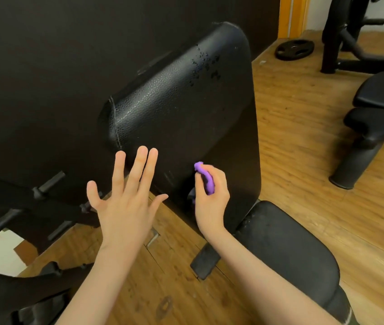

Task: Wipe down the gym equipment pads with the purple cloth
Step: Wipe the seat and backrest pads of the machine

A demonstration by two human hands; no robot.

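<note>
Black wall (45,66) fills the upper left of the frame, and wooden floor (303,160) runs down the right side and along the bottom. In the centre stands the back pad (186,109), black grained vinyl, tilted and leaning toward the wall, with a cluster of droplets near its upper right corner. Below it, at lower right, lies the seat pad (287,249), dusty at its near edge. Other benches (383,109) sit at the right edge, and a weight plate (294,49) lies on the floor at upper right.

The left hand (125,202) is held flat and spread, fingers straight and apart, its fingertips overlapping the back pad's lower left edge; whether they touch it cannot be told. The right hand (211,200) is curled round the purple cloth (206,178), which is bunched into a small wad at the lower centre of the back pad, close against the vinyl.

The cloth looks light, soft and limp, so it probably wipes better opened out under flat fingers than as a wad. The pads seem firm and smooth, likely slick where wet.
</note>
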